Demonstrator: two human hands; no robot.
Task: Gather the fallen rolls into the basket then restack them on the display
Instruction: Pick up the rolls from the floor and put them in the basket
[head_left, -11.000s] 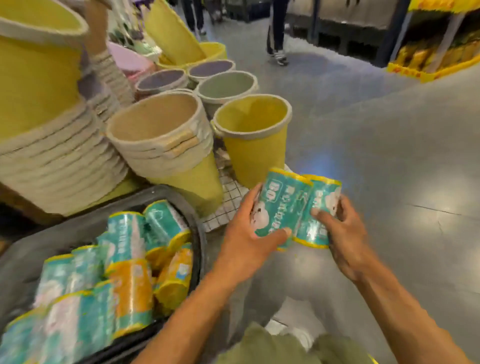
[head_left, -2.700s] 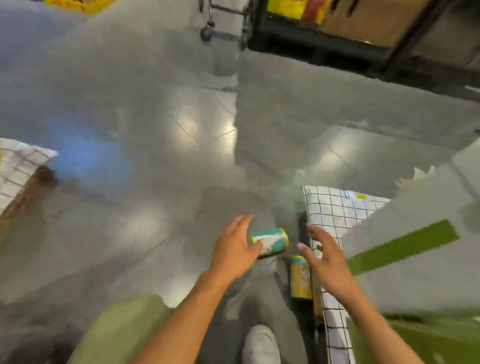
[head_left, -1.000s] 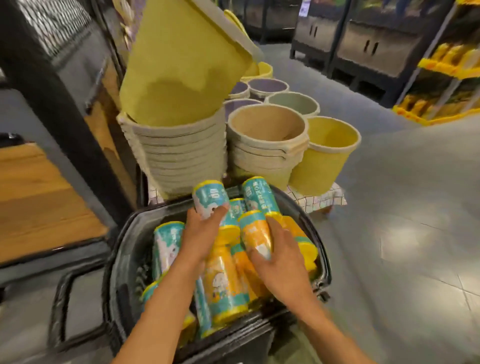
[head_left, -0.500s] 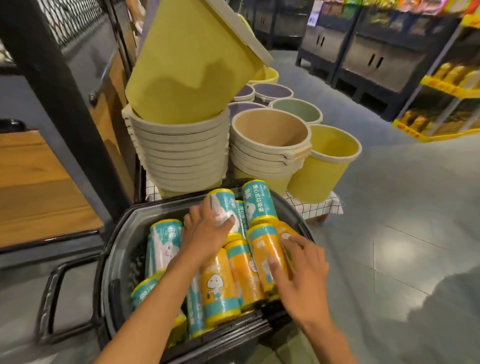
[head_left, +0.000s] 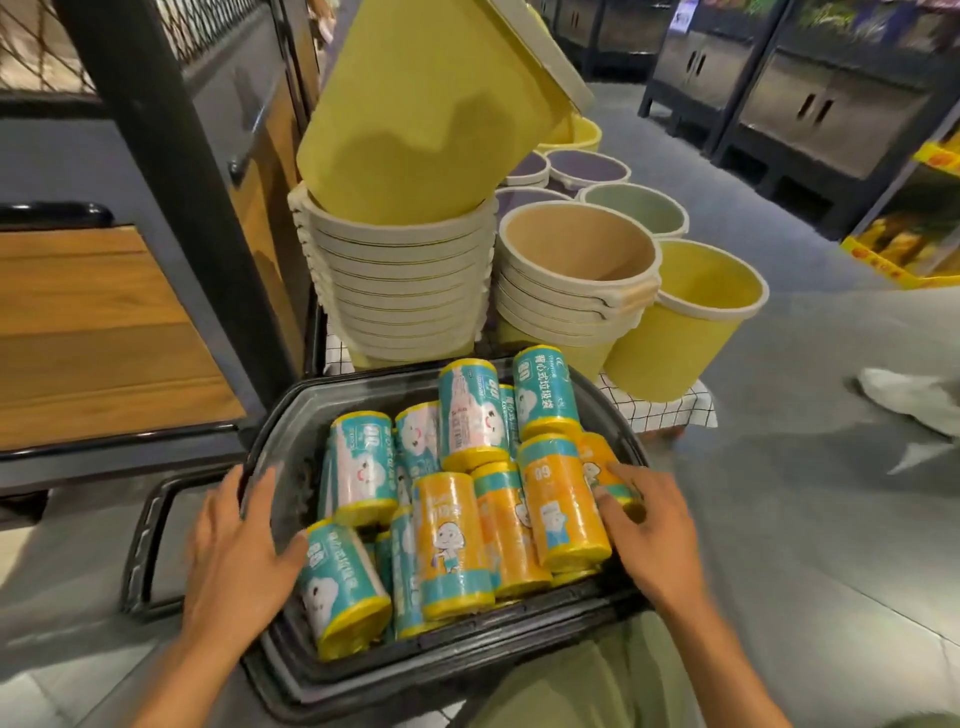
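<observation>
Now | hands (head_left: 239, 545) (head_left: 649, 535) spread, empty | basket (head_left: 291, 415) of rolls (head_left: 457, 540) | bucket stacks (head_left: 400, 291) behind

Teal and orange rolls in a black basket, pastel buckets behind.

The basket (head_left: 291, 447) is glossy black; in it lie teal rolls (head_left: 470, 415) with yellow end bands, white cloud-face cartoons and white lettering, and orange rolls (head_left: 454, 540) with teal bands and a small cartoon figure. The tilted bucket (head_left: 415, 114) is mustard yellow with a cream rim, seated in a stack of cream rims (head_left: 400, 280). Beside it, a tan bucket (head_left: 576, 249), a yellow bucket (head_left: 685, 322), a sage-green bucket (head_left: 634, 210) and lilac buckets (head_left: 589, 169). Under them lies a white cloth (head_left: 660, 410) with a black grid. The floor (head_left: 805, 519) is grey, the shelf (head_left: 93, 332) wood-brown with a black frame.
</observation>
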